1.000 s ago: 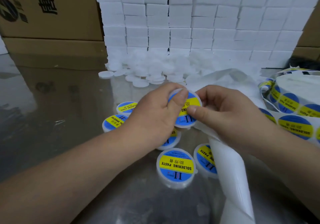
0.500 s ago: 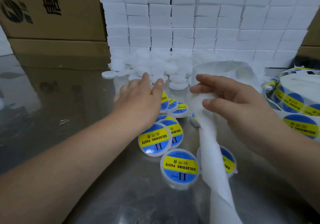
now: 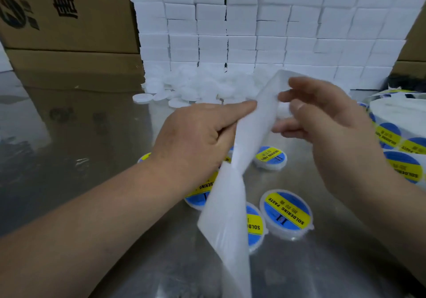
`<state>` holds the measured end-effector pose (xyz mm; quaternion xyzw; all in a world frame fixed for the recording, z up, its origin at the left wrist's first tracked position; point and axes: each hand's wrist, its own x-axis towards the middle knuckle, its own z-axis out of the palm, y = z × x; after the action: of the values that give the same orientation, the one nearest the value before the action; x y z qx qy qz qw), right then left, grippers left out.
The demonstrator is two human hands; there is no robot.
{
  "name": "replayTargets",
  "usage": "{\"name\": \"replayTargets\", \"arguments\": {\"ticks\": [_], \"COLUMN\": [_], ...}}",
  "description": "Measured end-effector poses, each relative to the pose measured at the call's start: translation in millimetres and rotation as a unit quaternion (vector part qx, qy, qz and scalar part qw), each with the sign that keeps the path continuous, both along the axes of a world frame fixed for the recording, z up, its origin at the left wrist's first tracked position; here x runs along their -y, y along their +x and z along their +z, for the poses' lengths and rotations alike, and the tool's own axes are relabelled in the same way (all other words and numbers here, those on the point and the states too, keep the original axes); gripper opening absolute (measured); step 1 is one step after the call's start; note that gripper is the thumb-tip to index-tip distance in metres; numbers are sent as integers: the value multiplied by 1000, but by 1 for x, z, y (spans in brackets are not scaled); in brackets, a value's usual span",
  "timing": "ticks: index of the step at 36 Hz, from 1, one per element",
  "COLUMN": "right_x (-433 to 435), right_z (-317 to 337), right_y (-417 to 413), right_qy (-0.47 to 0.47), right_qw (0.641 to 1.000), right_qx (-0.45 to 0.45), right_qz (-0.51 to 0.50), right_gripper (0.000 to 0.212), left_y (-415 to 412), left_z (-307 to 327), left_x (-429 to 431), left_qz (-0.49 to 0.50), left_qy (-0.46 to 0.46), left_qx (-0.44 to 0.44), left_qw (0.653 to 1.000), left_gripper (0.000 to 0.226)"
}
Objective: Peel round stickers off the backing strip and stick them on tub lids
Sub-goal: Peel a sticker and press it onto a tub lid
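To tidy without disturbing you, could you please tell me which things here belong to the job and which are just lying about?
In use: backing strip, held by left hand and right hand; sticker roll; labelled tubs; unlabelled white lids.
Lying about: cardboard boxes; stacked white boxes.

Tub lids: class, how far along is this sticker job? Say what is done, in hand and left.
Done: several labelled tubs lie on the table. In hand: the left hand and right hand both hold the bare backing strip. Left: a heap of plain white lids, and stickers on the sticker roll.
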<state>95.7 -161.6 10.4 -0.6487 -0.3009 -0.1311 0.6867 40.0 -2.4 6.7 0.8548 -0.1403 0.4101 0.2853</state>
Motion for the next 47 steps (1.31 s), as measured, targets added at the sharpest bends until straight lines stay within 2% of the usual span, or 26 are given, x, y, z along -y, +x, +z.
{"name": "replayTargets", "arguments": {"ticks": [2,3,5,7,10,13,15,17,19,20,23,25,27,30,34,36,38,42,44,47], "right_x": [3,4,3,1,1,5,8,9,9,8,4,3,3,5,6,6,6,5,5,5], "right_z": [3,5,5,3,0,3,3,3,4,4,1,0,0,2,2,1,0,-1,-1,0], "right_y": [9,12,15,14,15,15,16,17,16,15,10,8,8,9,9,9,10,9,8,9], "right_qy": [-1,-7,-3,1,11,10,-2,-5,-11,-18,-66,-82,-78,-68,-72,-73,-75,-79,-82,-74], "right_qw": [997,995,988,979,983,991,992,991,990,990,988,986,985,988,989,989,988,988,987,987], "right_qx": [-47,-79,-156,-197,-180,-135,-121,-123,-133,-138,-139,-142,-146,-137,-128,-129,-130,-129,-130,-129], "right_qz": [-62,-60,9,57,38,-15,-44,-53,-38,-29,6,26,39,36,31,22,25,34,44,53], "right_gripper": [8,13,29,33,23,5,17,19,14,20,31,36,29,28,33,42,42,44,45,47], "left_y": [-2,-2,-3,-2,-2,-3,-4,-8,-13,-14,3,23,43,80,132,151,166,188,192,193], "left_z": [-1,0,1,2,2,1,-1,-3,1,5,19,27,33,38,29,20,13,3,2,4], "left_x": [1,1,1,2,4,7,7,8,11,13,10,-3,-17,-34,-54,-57,-53,-33,-24,-18], "left_qz": [-15,-22,-43,-70,-109,-142,-151,-164,-165,-151,-60,24,74,129,213,219,195,145,144,174], "left_qy": [13,31,70,121,191,211,209,138,5,-65,-241,-257,-213,-83,94,191,253,298,291,311], "left_qx": [1,3,4,2,-14,-52,-65,-73,-87,-92,-106,-132,-161,-218,-324,-354,-369,-373,-369,-316], "left_qw": [1000,999,997,990,975,966,964,974,982,982,963,957,961,964,917,889,873,866,871,879], "left_gripper": [38,38,36,36,35,34,30,33,37,36,28,27,27,38,45,45,47,50,37,9]}}
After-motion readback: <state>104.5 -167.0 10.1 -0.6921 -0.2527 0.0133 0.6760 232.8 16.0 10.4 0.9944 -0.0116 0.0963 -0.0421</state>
